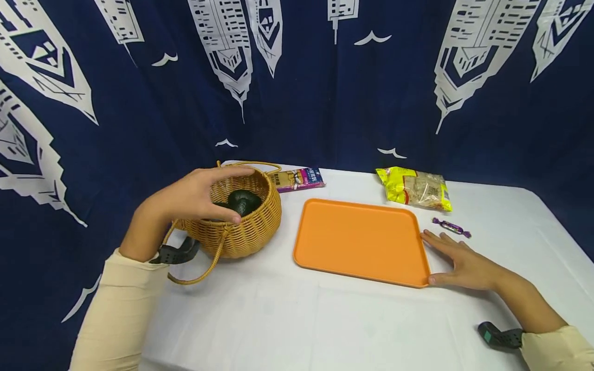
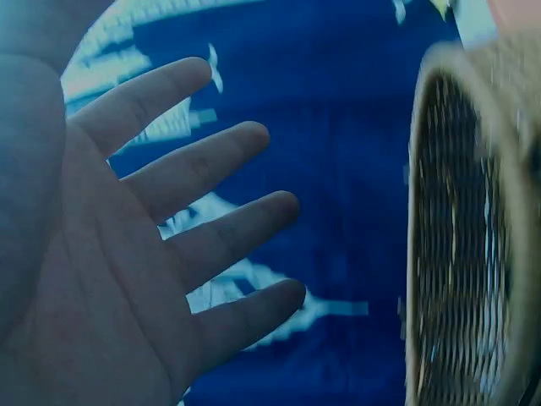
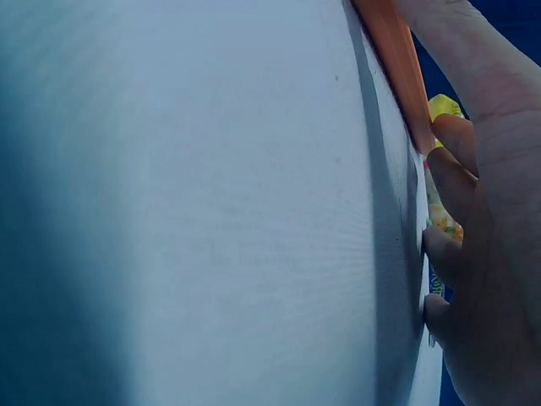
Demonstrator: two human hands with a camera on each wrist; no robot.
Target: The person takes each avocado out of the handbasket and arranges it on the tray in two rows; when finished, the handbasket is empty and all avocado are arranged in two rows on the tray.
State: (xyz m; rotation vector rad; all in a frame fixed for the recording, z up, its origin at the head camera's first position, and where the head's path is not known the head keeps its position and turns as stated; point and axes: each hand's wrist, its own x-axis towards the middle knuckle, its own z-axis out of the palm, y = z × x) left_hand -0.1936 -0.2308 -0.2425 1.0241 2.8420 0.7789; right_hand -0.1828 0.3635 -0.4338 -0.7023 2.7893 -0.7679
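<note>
Basket (image 1: 255,234) on the left, tray (image 1: 359,242) mid-table

Left hand (image 1: 199,198): I see thumb and fingers spread wide at the basket's left side, overlapping its mouth in the head view; whether they touch, I can't tell. Right hand (image 1: 466,263): fingers apart, thumb and forefinger at the tray's right edge. Dark green fruit (image 1: 244,202) inside the basket. Orange tray flat on the white table (image 1: 260,319). Outward: purple packet (image 1: 301,179) behind the basket; yellow bag (image 1: 415,188) past the tray; wrapped sweet (image 1: 451,227) near the right hand.
</note>
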